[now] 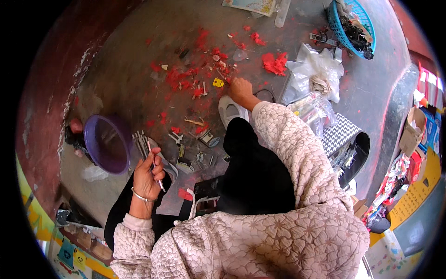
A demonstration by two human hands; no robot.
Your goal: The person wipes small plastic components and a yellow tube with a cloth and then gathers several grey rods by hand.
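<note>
My left hand [147, 179] is closed around a bundle of thin, pale, stick-like rods [149, 145]. They stick out above and below its fingers, beside the purple basin. My right hand [242, 91] reaches down to the floor with its fingers curled together. Whatever is between its fingertips is hidden. Just left of it lies a small yellow plastic piece [218, 83]. Red scraps [179, 78] and pale bits are scattered around it. My light shoe [231, 110] is right below the right hand. Several small metal and plastic parts [204, 138] lie between my feet.
The purple basin [108, 145] stands at the left. Crumpled red paper [275, 63] and clear plastic bags [316, 69] lie to the right. A blue basket [351, 28] of scraps stands at the far right. A houndstooth-patterned box [343, 132] with parts is beside my right arm.
</note>
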